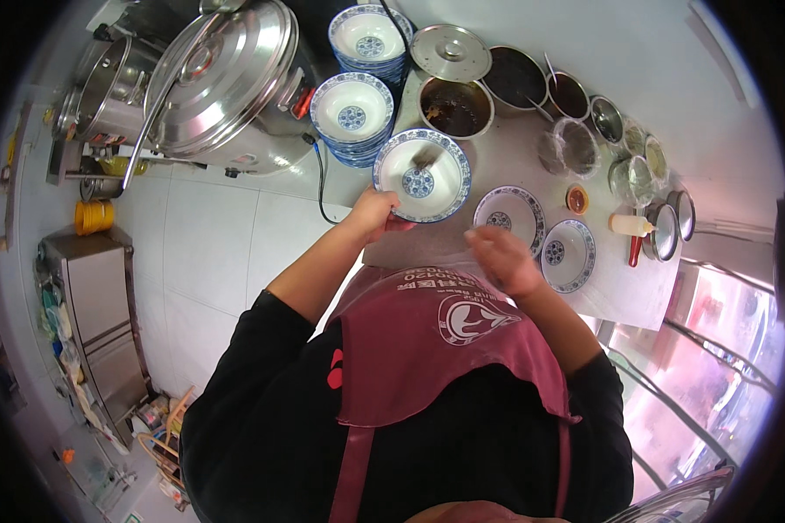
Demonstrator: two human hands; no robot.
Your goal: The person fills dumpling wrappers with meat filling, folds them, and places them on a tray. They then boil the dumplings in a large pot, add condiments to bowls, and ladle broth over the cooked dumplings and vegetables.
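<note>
My left hand (378, 212) grips the near left rim of a blue-and-white patterned bowl (422, 175), held up tilted over the steel counter. Over the bowl's inner wall is a small dark blur that I cannot make out. My right hand (505, 256) is by the counter's near edge, blurred, with nothing seen in it; how far its fingers are bent is unclear. Just beyond it a second patterned bowl (517, 212) lies on the counter, with a third bowl (568, 255) at its right. Two stacks of such bowls (352, 108) rise behind the held bowl.
A large lidded steel pot (235, 78) with a long-handled ladle stands at left. Pots of dark sauce (456, 108) line the counter's back, one beside a round steel lid (451, 52). Further right are film-covered containers (569, 149), a squeeze bottle (630, 225) and a red handle (635, 251).
</note>
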